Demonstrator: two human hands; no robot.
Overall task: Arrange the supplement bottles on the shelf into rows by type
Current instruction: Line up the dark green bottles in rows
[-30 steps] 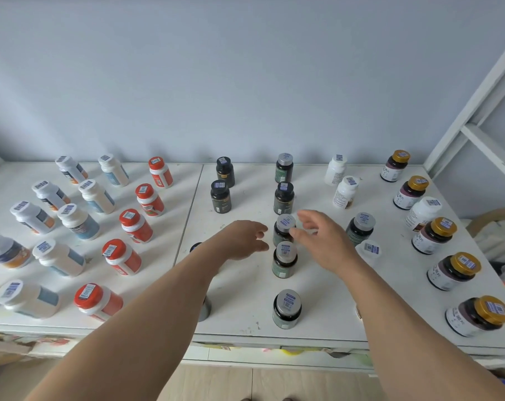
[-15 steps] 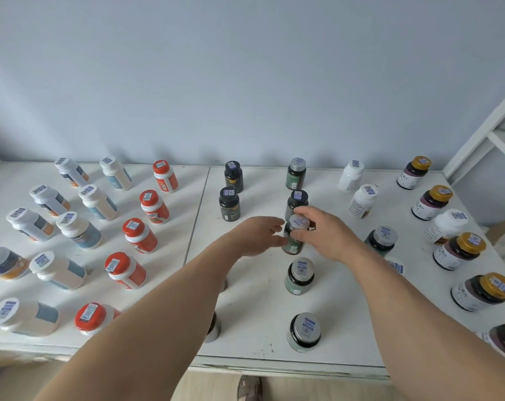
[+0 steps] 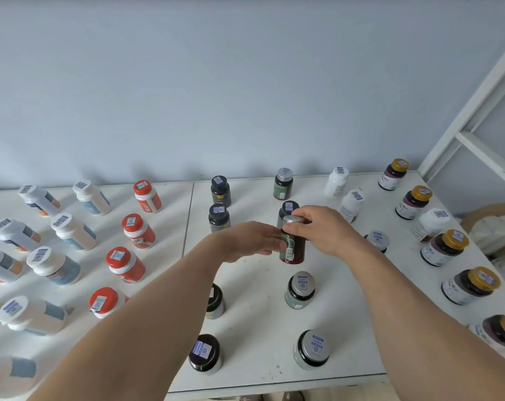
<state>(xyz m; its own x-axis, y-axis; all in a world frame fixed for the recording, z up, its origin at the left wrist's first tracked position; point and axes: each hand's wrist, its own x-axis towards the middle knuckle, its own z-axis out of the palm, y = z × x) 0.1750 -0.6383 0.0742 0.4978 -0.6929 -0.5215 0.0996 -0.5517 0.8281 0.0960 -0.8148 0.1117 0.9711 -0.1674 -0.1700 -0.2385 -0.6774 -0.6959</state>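
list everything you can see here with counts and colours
white-capped white bottles: at least eight, blue or orange labels, left side
orange-capped bottles: four, column right of those
black-capped dark bottles: five, middle, one partly behind an arm
silver-capped green bottles: five, centre-right, one in hand
plain white bottles: three, right rear
gold-capped dark bottles: five, right edge
flat white shelf: one, under everything
left hand, right hand: both grip the held silver-capped bottle

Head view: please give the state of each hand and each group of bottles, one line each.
Left hand: touching the silver-capped bottle's side.
Right hand: gripping its cap.
Silver-capped bottle: upright, held by both hands.
Red-capped bottles: upright, in one row.
Gold-capped bottles: upright, capped.
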